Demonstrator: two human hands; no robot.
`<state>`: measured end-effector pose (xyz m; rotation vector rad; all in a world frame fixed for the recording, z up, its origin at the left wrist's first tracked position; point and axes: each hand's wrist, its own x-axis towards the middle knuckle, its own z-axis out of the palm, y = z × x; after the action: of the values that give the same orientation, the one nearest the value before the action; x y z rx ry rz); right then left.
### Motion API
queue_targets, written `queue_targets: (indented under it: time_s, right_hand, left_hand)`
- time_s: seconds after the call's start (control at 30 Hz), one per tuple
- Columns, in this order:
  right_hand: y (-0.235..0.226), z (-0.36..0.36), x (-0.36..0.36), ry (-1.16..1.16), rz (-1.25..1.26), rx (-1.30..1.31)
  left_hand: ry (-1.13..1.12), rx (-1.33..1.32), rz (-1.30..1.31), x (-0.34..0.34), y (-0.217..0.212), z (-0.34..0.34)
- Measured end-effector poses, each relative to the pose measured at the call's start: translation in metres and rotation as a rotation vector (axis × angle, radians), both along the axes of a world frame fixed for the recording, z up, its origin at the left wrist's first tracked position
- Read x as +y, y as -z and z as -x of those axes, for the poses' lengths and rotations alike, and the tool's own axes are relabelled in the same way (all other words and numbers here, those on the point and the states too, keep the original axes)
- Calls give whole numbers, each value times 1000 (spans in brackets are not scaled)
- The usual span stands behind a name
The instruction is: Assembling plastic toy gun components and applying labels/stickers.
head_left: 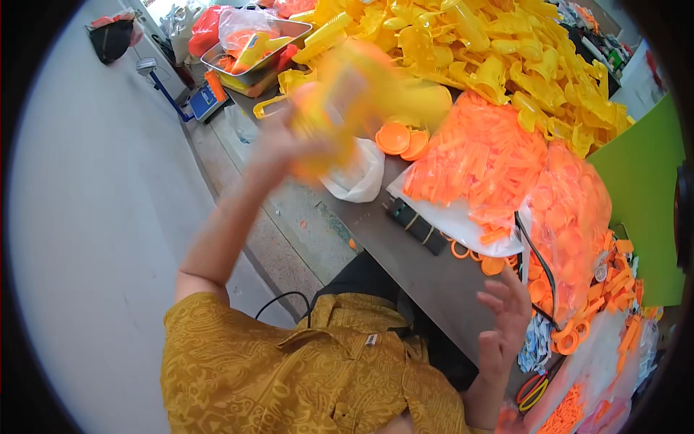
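Observation:
My left hand [283,141] is raised at the upper left, its fingers closed around a yellow-and-orange plastic thing [325,119]. Motion smears both, so the thing's exact kind does not show. Behind it spreads a big heap of yellow molded plastic pieces [499,50]. Over the table's right part, my right hand [504,318] holds nothing, its fingers apart and slightly bent. Just beyond those fingertips lies a round orange cap [492,265]. A clear bag of orange plastic parts [481,159] rests farther back on the table.
Two orange discs [396,139] lie near a white bag [359,177] at the table's left edge. A metal tray [295,29] and a blue scale [207,100] stand at far left. Scissors [533,390] and loose orange parts [614,282] lie at right, before a green panel [647,210].

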<state>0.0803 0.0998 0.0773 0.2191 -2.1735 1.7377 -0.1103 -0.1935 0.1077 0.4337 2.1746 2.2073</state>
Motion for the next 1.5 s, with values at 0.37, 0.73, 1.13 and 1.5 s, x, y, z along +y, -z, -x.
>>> queue_targets:
  time_s: [0.37, 0.73, 1.13, 1.5]
  right_hand:
    - [9, -31, 24, 181, -7, -417]
    - [3, -17, 28, 148, -119, -418]
    - [6, -35, 46, 166, -61, -378]
    - [-6, -41, 40, 155, -235, -245]
  left_hand:
    - [-931, 21, 474, -159, 15, 267]
    - [-808, 158, 1639, -109, 11, 289]
    - [-710, 965, 1170, 1, -41, 279]
    - [416, 977, 1401, 307, 48, 172]
